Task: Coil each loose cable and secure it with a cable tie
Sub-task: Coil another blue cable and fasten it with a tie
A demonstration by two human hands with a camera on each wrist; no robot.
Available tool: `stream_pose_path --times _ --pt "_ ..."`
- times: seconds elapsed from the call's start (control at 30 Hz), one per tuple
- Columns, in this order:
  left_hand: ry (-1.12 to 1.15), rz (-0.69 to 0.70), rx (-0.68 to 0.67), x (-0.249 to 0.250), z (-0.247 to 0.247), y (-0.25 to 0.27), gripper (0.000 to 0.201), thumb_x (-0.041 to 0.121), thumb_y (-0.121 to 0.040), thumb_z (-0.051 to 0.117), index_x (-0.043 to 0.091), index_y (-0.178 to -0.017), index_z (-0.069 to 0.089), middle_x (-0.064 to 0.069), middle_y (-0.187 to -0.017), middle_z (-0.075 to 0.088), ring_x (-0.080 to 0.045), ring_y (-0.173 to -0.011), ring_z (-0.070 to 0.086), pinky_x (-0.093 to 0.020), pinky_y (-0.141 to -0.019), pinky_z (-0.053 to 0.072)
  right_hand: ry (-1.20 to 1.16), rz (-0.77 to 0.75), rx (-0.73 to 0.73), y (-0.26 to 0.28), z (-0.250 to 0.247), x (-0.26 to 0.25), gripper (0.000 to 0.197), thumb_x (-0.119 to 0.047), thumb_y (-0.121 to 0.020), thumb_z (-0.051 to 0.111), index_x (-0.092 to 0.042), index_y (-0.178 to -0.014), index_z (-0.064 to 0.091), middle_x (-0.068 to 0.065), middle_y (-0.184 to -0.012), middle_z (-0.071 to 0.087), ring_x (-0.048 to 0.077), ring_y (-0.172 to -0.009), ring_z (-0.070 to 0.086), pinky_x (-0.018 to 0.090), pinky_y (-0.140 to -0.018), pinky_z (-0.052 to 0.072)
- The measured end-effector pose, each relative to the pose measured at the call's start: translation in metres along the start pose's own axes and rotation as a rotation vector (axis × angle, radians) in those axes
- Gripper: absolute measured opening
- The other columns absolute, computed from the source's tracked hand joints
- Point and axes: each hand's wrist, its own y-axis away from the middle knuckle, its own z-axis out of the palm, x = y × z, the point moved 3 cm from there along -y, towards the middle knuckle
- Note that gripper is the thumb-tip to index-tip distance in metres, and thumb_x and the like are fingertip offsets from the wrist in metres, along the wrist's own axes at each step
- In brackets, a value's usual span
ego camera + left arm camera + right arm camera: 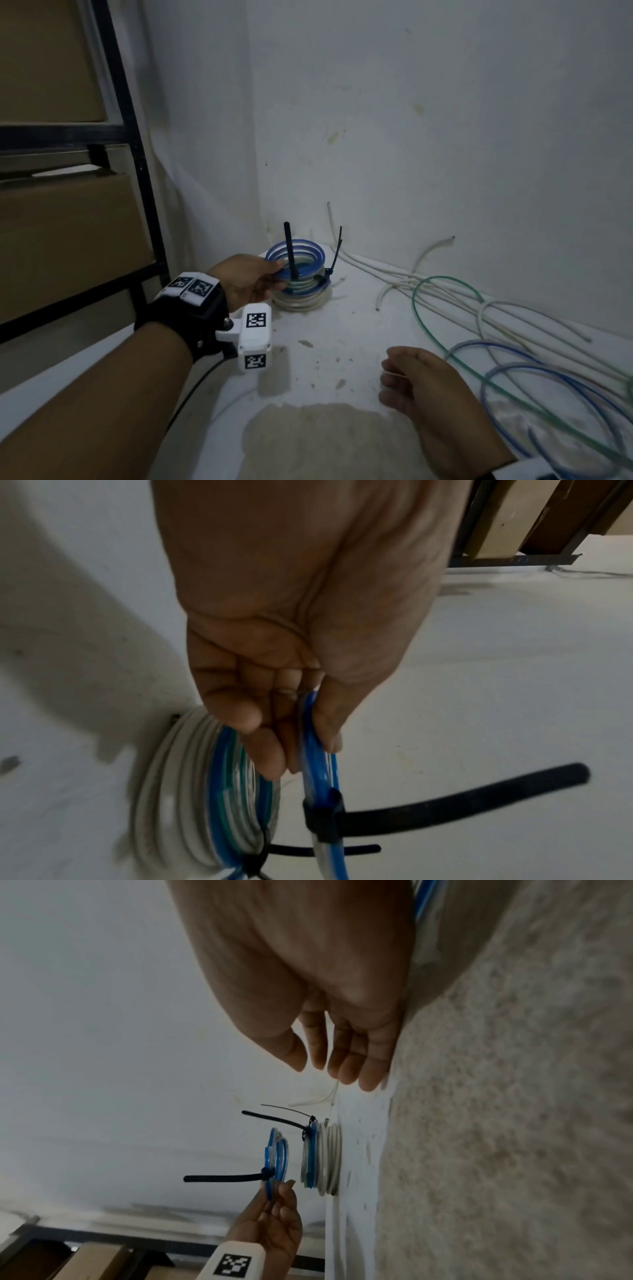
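My left hand (277,274) pinches a small blue cable coil (317,251) between thumb and fingers. A black cable tie (290,250) binds the coil, its tail sticking straight up. I hold the coil just above a stack of tied coils (301,298), white and blue, standing in the floor corner. The left wrist view shows the blue coil (318,750), its tie (445,802) and the stack (192,791) behind. My right hand (388,370) hovers low over the floor, fingers loosely curled, holding nothing. In the right wrist view, that right hand (322,1066) is empty too.
Loose cables sprawl across the floor on the right: a green one (445,353), blue loops (513,377) and several white ones (428,284) along the wall. A black metal rack (137,171) with cardboard boxes (68,222) stands on the left. A brownish stain (325,438) marks the near floor.
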Motion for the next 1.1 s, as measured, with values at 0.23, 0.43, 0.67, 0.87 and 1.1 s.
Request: stream_pose_path --times 0.23,0.43,0.67,0.87,1.1 --pt "-0.2 0.03 0.043 0.005 -0.001 -0.02 0.009 0.011 -0.09 0.061 0.006 -0.083 0.059 -0.007 -0.067 0.065 -0.008 -0.043 0.057 -0.022 -0.048 0.034 -0.045 0.007 0.012 -0.006 -0.003 0.007 0.012 -0.004 -0.089 0.058 0.004 -0.08 0.061 0.016 -0.065 0.059 0.024 -0.061 0.056 0.036 -0.059 0.051" --pt "-0.308 0.058 0.127 0.004 -0.002 -0.028 0.016 0.014 -0.089 0.065 -0.002 -0.089 0.063 -0.012 -0.069 0.06 -0.011 -0.046 0.054 -0.02 -0.047 0.043 -0.048 -0.017 0.008 -0.004 -0.004 0.006 0.013 -0.003 -0.089 0.057 0.004 -0.08 0.062 0.017 -0.068 0.059 0.024 -0.063 0.058 0.036 -0.06 0.052" --pt "-0.305 0.138 0.235 -0.002 -0.003 -0.034 0.019 0.012 -0.086 0.069 0.005 -0.074 0.055 -0.011 -0.062 0.062 -0.014 -0.047 0.058 -0.023 -0.053 0.053 -0.06 -0.006 0.011 -0.002 -0.004 0.006 0.013 -0.004 -0.09 0.056 0.004 -0.082 0.062 0.018 -0.071 0.06 0.024 -0.064 0.057 0.039 -0.066 0.055" --pt "-0.323 0.168 0.307 -0.008 -0.005 -0.04 0.014 0.006 -0.081 0.072 0.003 -0.072 0.062 -0.011 -0.058 0.061 -0.018 -0.048 0.056 -0.034 -0.07 0.057 -0.069 -0.003 0.011 -0.002 -0.004 0.006 0.014 -0.002 -0.091 0.055 0.005 -0.081 0.062 0.018 -0.069 0.059 0.024 -0.063 0.056 0.039 -0.066 0.055" --pt "-0.33 0.156 0.337 -0.005 -0.002 -0.044 0.017 0.005 -0.08 0.071 0.003 -0.064 0.064 -0.002 -0.042 0.06 -0.028 -0.066 0.059 -0.047 -0.089 0.054 -0.068 -0.004 0.01 -0.003 -0.005 0.006 0.014 -0.002 -0.091 0.055 0.005 -0.081 0.062 0.018 -0.068 0.06 0.024 -0.063 0.057 0.039 -0.066 0.055"
